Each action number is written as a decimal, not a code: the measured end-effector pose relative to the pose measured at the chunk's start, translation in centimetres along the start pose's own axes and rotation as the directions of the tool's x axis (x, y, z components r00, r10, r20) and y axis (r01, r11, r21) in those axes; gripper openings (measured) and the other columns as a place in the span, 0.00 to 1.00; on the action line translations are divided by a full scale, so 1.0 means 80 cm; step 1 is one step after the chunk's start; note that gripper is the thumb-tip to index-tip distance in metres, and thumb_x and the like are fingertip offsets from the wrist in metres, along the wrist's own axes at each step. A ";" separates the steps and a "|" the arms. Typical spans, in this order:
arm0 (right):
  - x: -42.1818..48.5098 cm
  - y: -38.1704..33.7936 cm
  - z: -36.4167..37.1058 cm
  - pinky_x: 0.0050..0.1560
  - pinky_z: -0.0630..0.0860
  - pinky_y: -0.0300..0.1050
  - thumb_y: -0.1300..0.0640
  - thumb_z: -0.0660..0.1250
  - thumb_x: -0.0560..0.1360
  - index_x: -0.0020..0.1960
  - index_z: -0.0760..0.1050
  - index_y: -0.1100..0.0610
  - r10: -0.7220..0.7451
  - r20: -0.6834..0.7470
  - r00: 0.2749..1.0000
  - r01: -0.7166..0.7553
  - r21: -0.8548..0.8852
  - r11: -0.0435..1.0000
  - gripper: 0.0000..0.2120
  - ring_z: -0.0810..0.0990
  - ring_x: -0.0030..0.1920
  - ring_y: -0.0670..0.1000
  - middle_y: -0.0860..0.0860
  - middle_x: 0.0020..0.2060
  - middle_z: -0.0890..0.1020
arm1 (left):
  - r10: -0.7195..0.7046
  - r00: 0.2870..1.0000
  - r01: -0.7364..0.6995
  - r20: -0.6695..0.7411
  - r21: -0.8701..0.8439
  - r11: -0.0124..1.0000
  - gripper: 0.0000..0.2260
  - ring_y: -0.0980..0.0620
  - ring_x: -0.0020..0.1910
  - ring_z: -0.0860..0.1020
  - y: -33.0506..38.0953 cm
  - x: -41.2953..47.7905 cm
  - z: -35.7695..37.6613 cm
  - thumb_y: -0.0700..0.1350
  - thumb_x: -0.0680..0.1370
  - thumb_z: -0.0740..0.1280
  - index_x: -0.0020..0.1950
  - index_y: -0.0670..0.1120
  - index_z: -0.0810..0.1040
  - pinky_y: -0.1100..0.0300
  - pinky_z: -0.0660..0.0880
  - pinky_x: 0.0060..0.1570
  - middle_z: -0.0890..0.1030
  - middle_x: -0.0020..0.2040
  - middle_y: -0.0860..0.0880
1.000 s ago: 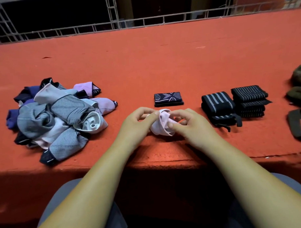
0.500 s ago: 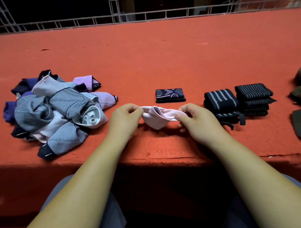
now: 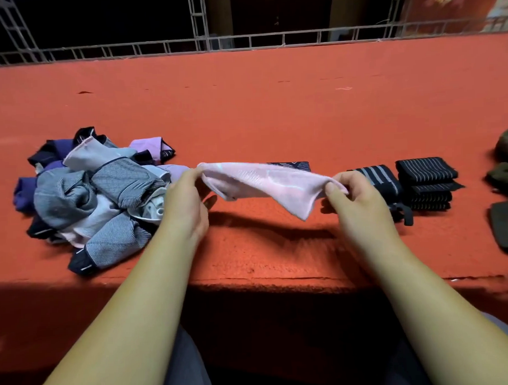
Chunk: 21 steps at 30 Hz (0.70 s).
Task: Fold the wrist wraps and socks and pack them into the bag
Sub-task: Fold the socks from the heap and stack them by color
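We list one red carpeted ledge (image 3: 272, 105), the largest item, bearing all the rest, with one metal truss rail (image 3: 201, 41) along its far edge. One loose pile of socks (image 3: 97, 203) in grey, purple, lilac and navy lies at the left; we cannot count its pieces. Two hands are recorded. The left hand (image 3: 184, 203) has thumb and fingers closed in a pinch on one end of one pink sock (image 3: 264, 182), and the right hand (image 3: 359, 200) has thumb and forefinger pinched on the other end. The sock is stretched between them above the ledge's near part, one corner hanging down, its shadow below. To the right we count two bundles of folded wrist wraps, a black-and-grey striped one (image 3: 376, 176) just beside a black pinstriped stack (image 3: 426, 183). One dark olive bag (image 3: 506, 160) is cut off by the right edge. One folded dark patterned sock (image 3: 292, 165) lies behind the pink one, mostly hidden.
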State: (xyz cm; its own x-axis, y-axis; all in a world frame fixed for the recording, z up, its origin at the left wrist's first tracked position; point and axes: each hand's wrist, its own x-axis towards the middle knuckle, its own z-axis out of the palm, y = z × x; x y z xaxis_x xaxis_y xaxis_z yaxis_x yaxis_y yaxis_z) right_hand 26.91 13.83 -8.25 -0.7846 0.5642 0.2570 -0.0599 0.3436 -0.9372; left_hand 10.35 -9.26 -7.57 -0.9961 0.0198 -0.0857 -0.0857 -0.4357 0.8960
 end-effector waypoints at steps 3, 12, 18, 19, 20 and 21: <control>-0.002 -0.004 -0.001 0.44 0.79 0.44 0.60 0.68 0.78 0.45 0.75 0.57 0.031 0.255 0.967 -0.122 0.351 0.928 0.04 0.80 0.39 0.49 0.51 0.37 0.80 | -0.022 0.988 0.014 0.155 0.055 0.998 0.08 0.52 0.39 0.82 0.001 -0.014 0.003 0.44 0.82 0.68 0.43 0.50 0.77 0.55 0.81 0.40 0.80 0.39 0.50; -0.022 -0.012 -0.003 0.45 0.74 0.50 0.28 0.68 0.76 0.50 0.78 0.52 0.308 0.554 0.773 -0.186 -0.266 0.946 0.26 0.78 0.35 0.48 0.52 0.41 0.86 | 0.117 0.725 -0.390 0.679 0.264 0.882 0.19 0.41 0.50 0.75 0.009 -0.052 -0.001 0.49 0.87 0.62 0.60 0.32 0.80 0.46 0.70 0.56 0.76 0.53 0.22; -0.028 -0.021 -0.002 0.41 0.71 0.50 0.31 0.68 0.79 0.44 0.79 0.53 0.267 0.705 0.657 -0.081 -0.285 0.955 0.24 0.74 0.35 0.49 0.48 0.35 0.79 | 0.141 0.690 -0.496 0.710 0.322 0.807 0.14 0.32 0.55 0.77 0.004 -0.058 0.000 0.47 0.88 0.62 0.63 0.40 0.82 0.37 0.72 0.59 0.83 0.60 0.34; -0.031 -0.023 -0.001 0.38 0.73 0.48 0.36 0.70 0.80 0.46 0.81 0.55 0.249 0.717 0.651 -0.131 -0.217 0.967 0.22 0.75 0.35 0.49 0.48 0.35 0.78 | 0.143 0.700 -0.483 0.699 0.316 0.817 0.12 0.36 0.53 0.77 0.004 -0.057 0.000 0.47 0.87 0.64 0.62 0.42 0.83 0.41 0.71 0.57 0.83 0.60 0.35; -0.032 -0.023 0.001 0.36 0.75 0.47 0.40 0.71 0.81 0.49 0.83 0.56 0.228 0.721 0.654 -0.178 -0.146 0.973 0.18 0.76 0.35 0.48 0.47 0.35 0.79 | 0.140 0.717 -0.464 0.683 0.317 0.827 0.09 0.41 0.52 0.76 0.004 -0.056 0.000 0.46 0.86 0.66 0.61 0.44 0.83 0.44 0.70 0.55 0.84 0.59 0.36; -0.033 -0.022 0.002 0.37 0.76 0.47 0.42 0.72 0.81 0.51 0.84 0.55 0.205 0.719 0.664 -0.202 -0.092 0.975 0.15 0.77 0.36 0.48 0.47 0.36 0.81 | 0.139 0.739 -0.440 0.659 0.318 0.840 0.07 0.45 0.50 0.75 0.003 -0.055 0.001 0.46 0.85 0.68 0.60 0.46 0.83 0.46 0.69 0.53 0.84 0.55 0.40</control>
State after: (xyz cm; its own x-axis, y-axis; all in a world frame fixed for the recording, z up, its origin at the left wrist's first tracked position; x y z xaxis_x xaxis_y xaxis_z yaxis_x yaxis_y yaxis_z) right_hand 29.01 11.63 -7.31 -0.9770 -0.0950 -0.1908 0.1562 0.2901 -0.9442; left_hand 14.67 -9.39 -6.96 -0.7614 0.5470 0.3480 0.3606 -0.0888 0.9285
